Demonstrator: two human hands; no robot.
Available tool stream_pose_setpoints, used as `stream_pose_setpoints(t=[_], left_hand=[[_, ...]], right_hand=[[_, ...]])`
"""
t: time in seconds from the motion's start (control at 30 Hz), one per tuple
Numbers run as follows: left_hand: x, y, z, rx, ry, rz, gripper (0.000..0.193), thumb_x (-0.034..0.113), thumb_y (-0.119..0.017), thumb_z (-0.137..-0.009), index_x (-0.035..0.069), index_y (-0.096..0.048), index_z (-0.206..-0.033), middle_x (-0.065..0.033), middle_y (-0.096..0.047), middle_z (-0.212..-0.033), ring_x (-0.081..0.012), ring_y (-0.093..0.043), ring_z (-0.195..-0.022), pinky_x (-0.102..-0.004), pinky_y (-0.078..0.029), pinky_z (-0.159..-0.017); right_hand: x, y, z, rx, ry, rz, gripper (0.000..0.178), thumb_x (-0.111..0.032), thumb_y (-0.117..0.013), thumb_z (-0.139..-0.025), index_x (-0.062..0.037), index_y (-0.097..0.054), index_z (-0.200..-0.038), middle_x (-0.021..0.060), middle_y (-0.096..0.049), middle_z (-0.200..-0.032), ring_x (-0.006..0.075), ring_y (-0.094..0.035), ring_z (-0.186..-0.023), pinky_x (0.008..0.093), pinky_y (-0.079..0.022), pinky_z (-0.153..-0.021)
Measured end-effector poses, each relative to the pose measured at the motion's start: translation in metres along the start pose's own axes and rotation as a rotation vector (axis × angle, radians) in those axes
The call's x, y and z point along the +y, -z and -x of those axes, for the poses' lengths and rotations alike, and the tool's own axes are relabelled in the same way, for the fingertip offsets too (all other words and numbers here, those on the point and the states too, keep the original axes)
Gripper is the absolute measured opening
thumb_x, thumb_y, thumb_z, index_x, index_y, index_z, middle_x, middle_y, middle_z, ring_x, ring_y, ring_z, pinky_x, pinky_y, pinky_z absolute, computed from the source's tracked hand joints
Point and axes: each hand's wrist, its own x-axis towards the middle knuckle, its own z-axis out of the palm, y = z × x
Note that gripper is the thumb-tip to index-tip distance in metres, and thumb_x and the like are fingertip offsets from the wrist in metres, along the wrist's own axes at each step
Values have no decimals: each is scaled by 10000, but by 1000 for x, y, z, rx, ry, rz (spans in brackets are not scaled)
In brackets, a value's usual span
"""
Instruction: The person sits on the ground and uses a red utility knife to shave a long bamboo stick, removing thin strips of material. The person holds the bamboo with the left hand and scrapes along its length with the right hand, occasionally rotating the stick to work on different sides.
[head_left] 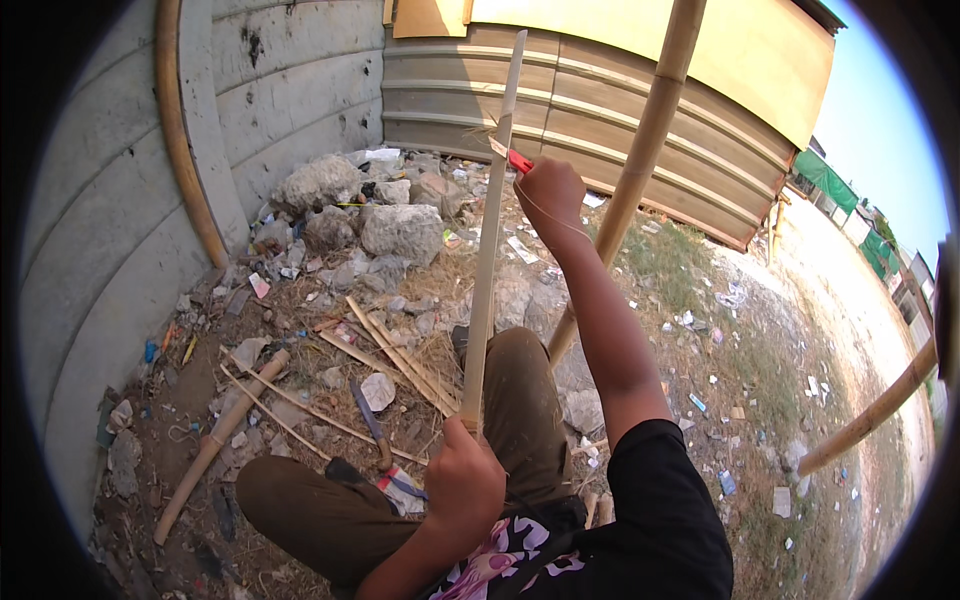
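Observation:
A long, pale bamboo strip [490, 235] stands up in front of me, its top end leaning slightly right. My left hand [467, 482] is wrapped round its lower end, above my bent legs. Higher up, my right hand [551, 195] grips a red-handled knife [519, 161], whose short blade lies across the strip's edge. Thin shavings [482, 130] stick out beside the blade, and a fine curled fibre hangs along my right wrist. Most of the knife's handle is hidden inside my fist.
Split bamboo strips [395, 350] and a bamboo pole piece [222, 440] lie left of my knees. A dark-bladed tool [368, 415] rests among them. Rubble [400, 235] is heaped by the grey wall [290, 100]. An upright bamboo post [640, 165] stands just beyond my right arm.

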Motion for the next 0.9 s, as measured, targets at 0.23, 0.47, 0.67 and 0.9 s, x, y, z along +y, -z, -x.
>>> stream_pose_setpoints(t=[0.23,0.47,0.67,0.9], left_hand=[[0,-10,19,-100,-100,45,250,85,-580,-936,-30,-469,-1128,-256,-627,-727,-471,-643,-667,-543,-503,-602],[-12,-4,-1,-26,-76,110,231,99,-568,-945,-28,-481,-1117,-253,-631,-721,-463,-649,-658,-540,-503,-585],[-14,2,-7,9,-69,190,228,86,-575,-940,-32,-490,-1116,-257,-626,-732,-484,-635,-675,-546,-482,-583],[-17,4,-4,-45,-77,292,228,94,-584,-933,-27,-479,-1095,-276,-621,-728,-495,-636,-703,-564,-492,-621]], right_hand=[[47,-12,-71,48,-336,-55,258,-218,-613,-866,4,-742,-887,217,-726,-894,398,-717,-865,468,-569,-772],[21,33,6,-54,3,-1,321,-309,-579,-893,-23,-718,-847,215,-693,-789,398,-688,-780,489,-536,-718],[1,42,175,-15,357,-162,136,-160,-749,-743,-114,-622,-729,71,-655,-658,278,-661,-578,383,-503,-524],[-19,41,269,6,354,-369,266,-87,-718,-819,-89,-528,-633,70,-544,-565,277,-575,-473,389,-451,-456]])
